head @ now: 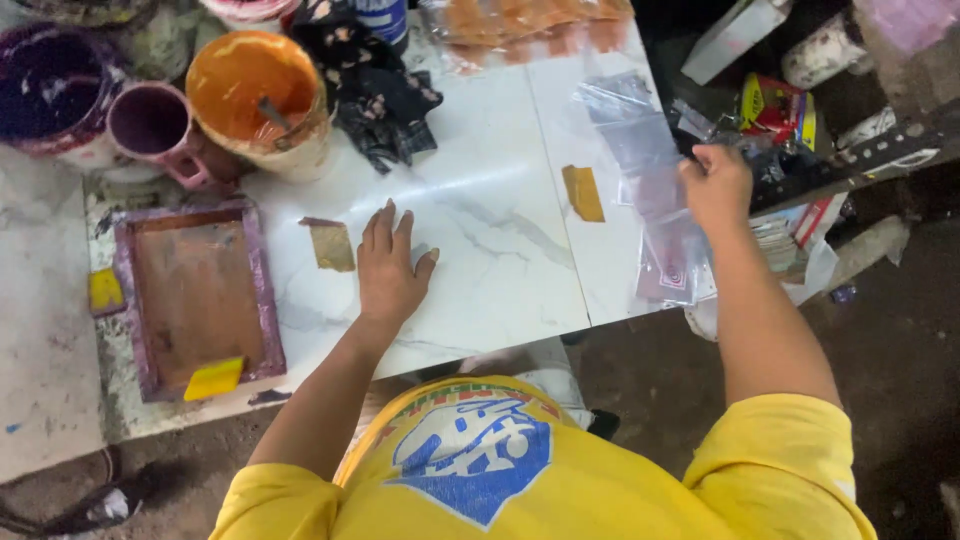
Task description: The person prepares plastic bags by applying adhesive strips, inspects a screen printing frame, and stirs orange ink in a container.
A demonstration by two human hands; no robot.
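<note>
Fingers of the left hand (388,268) lie nearly straight and close together, thumb angled out, palm flat on the white marbled desk (500,250) and gripping nothing. Just left of it, apart from the fingertips, sits a small brownish card (331,244), long axis running away from the person. The right hand (718,186) is curled, fingers bent onto a row of clear plastic sleeves (655,190) that runs along the desk's right edge, long axis pointing away from the person; whether it pinches one I cannot tell. A small orange piece (583,192) lies between the hands. A purple-framed printing screen (195,295) rests far left, below an orange paint bucket (262,95).
</note>
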